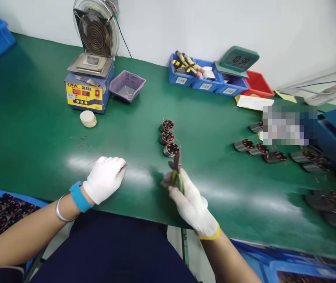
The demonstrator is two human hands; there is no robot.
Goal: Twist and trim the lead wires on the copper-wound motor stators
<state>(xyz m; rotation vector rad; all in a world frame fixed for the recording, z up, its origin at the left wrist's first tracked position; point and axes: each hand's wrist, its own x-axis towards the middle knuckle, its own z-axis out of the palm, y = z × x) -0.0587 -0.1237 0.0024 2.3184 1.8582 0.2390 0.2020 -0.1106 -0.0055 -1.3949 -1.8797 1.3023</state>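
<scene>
- Evidently, the right hand (194,203) is closed around the green-handled cutters (180,180), blades pointing away from the body; they overlap the edge of the nearest wound part, though whether they touch it I cannot tell
- Left hand (105,179) is loosely curled above the counter (144,129); whether it pinches anything I cannot tell
- Three wound parts (172,149) stand in a row just beyond the cutters, copper leads looping over them; the step in hand looks like cutter work on those leads; a next cut would call for the left hand to steady the nearest part, and the crowded loops could snag the blades
- Loose wire scraps (83,142) lie left, near a pale round block (88,118); the solder pot (84,98) and purple tray (117,91) stand behind, apart from the row
- Further off, blue bins (205,86), a red bin (262,91) and a clock (240,58); more wound parts (243,145) lie right
</scene>
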